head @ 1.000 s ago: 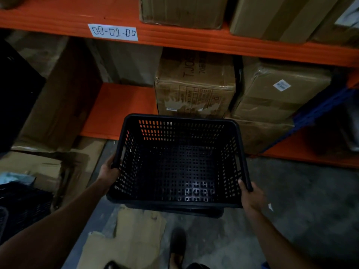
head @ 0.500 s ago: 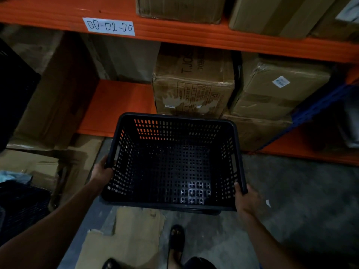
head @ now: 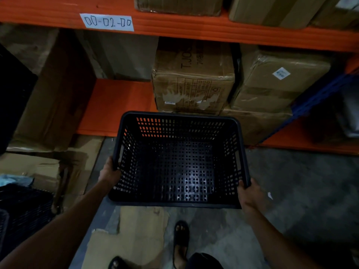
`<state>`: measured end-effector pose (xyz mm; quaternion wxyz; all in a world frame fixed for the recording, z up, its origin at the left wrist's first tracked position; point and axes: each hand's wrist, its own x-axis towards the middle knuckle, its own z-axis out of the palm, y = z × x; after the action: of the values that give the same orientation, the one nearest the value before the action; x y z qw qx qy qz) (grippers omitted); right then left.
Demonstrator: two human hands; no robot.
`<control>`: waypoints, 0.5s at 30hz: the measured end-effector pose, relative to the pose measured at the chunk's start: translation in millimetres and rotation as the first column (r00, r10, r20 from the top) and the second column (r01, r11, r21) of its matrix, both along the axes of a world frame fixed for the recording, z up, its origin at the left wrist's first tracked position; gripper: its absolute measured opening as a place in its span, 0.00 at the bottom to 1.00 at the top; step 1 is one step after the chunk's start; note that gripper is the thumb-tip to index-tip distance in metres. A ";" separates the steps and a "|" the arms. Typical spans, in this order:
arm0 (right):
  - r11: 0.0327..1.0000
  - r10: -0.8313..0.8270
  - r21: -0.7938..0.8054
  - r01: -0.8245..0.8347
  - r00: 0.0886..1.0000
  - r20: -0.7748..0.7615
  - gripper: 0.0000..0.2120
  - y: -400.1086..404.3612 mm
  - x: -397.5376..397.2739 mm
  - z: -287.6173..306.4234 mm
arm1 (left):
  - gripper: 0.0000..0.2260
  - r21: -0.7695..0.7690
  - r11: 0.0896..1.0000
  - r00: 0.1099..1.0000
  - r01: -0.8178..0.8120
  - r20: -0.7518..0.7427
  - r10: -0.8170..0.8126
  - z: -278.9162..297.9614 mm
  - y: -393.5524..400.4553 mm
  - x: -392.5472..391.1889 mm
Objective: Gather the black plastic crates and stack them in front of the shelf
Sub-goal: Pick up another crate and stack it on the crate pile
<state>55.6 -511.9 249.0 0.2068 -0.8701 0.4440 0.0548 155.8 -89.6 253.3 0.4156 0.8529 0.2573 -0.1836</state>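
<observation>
Black crate (head: 178, 167) at frame centre is being gripped by left hand (head: 109, 172) and right hand (head: 249, 195), fingers curled over side rims; far edge risks being snagged on the orange shelf (head: 116, 105) lip just beyond

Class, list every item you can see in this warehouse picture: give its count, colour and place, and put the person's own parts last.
crate: 1, black, held above the floor before the shelf
shelf: 1, orange, across the top and behind
label: 1, white, on the shelf beam
boxes: several, brown, on both shelf levels
flat cardboard: brown, on the floor
left hand: grips the crate's left rim
right hand: grips the right rim
</observation>
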 end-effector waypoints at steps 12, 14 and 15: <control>0.989 0.141 -0.024 -0.143 0.987 -0.071 0.18 -8.9 -2.1 -5.1 | 0.18 0.026 0.996 0.996 0.089 -0.034 -0.088 -66.5 30.9 20.7; 0.985 0.158 -0.064 -0.161 0.986 -0.060 0.18 -8.9 -3.6 -6.2 | 0.19 0.044 0.995 0.996 0.086 -0.014 -0.086 -47.1 18.5 15.2; 0.981 0.173 -0.082 -0.175 0.984 -0.035 0.17 -9.3 -4.2 -8.7 | 0.18 0.058 0.996 0.997 0.073 0.006 -0.073 -33.9 10.5 11.5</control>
<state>51.4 -521.2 240.3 0.1579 -0.9128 0.3710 0.0656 167.3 -79.1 219.5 0.3847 0.8742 0.2294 -0.1876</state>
